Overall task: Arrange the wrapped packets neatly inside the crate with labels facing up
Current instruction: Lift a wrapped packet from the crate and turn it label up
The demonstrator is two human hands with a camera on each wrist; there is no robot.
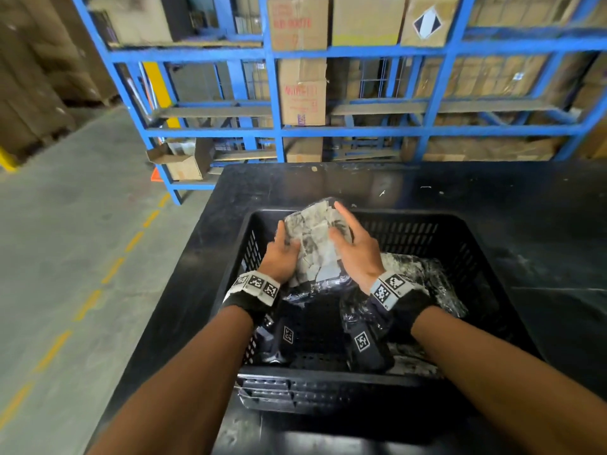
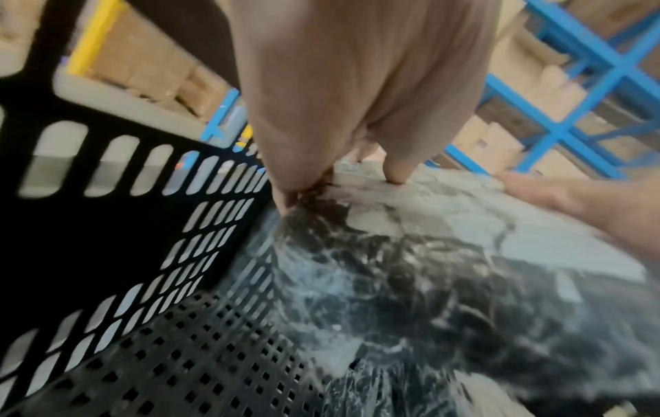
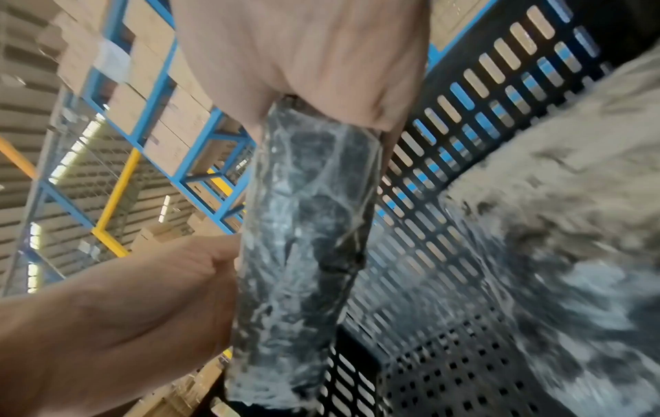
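Crate [image 1: 460, 231] of black perforated plastic is set on a dark surface [image 1: 542, 224], and one wrapped packet [image 1: 317, 247] is held tilted above its far left part. The packet is gripped at its side edges by the left hand [image 1: 281, 257] and the right hand [image 1: 358, 254], fingers curled round it. Another wrapped packet [image 1: 427, 277] is seen lying inside the crate at the right.
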